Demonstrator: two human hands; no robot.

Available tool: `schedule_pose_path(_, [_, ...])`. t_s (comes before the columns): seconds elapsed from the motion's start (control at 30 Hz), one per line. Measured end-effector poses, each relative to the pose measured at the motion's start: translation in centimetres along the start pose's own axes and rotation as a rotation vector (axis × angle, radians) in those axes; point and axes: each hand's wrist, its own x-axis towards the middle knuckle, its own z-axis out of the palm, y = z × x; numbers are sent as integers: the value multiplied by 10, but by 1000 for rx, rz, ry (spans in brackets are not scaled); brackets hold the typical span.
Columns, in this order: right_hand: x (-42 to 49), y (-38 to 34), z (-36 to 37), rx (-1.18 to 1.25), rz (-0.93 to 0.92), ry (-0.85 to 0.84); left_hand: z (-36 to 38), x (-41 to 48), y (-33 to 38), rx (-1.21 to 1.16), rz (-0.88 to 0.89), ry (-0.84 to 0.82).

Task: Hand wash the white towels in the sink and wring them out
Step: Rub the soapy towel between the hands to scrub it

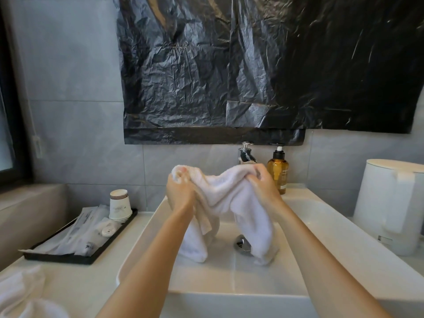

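White terry-cloth towel is held up over the white rectangular ceramic sink, stretched between both hands, and it sags in the middle. The left hand has its grip closed round one bunched upper corner, with the fingers curled into the cloth. The right hand grips the other bunched part in the same way, just in front of the chrome tap. Two ends of the towel hang down into the basin. Both seem to reach its floor, and the right one lies against the round metal drain.

An amber pump bottle with a black top stands on the sink's back edge, beside the tap. On the pale worktop to the left lies a flat black tray with wrapped toiletries and a stack of white paper cups. More white cloth lies crumpled at the near left corner. A white lidded container stands to the right. Crinkled black plastic sheeting covers the wall above the tap.
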Motion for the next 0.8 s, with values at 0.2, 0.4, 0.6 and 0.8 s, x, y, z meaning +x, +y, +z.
schedule_pose_path(0.2, [-32,-30,33,-217,-211,7,15,-15,-4,126,104,-265])
schedule_pose_path(0.4, [-34,-30,36,-398,-91,40,21,-43,1,137,134,-410])
schedule_pose_path(0.6, [-44,-36,29,-421,-187,78,27,-37,-10,219,241,-380])
schedule_pose_path(0.8, [-35,-35,46,-400,-157,105,21,-24,-11,194,199,-398])
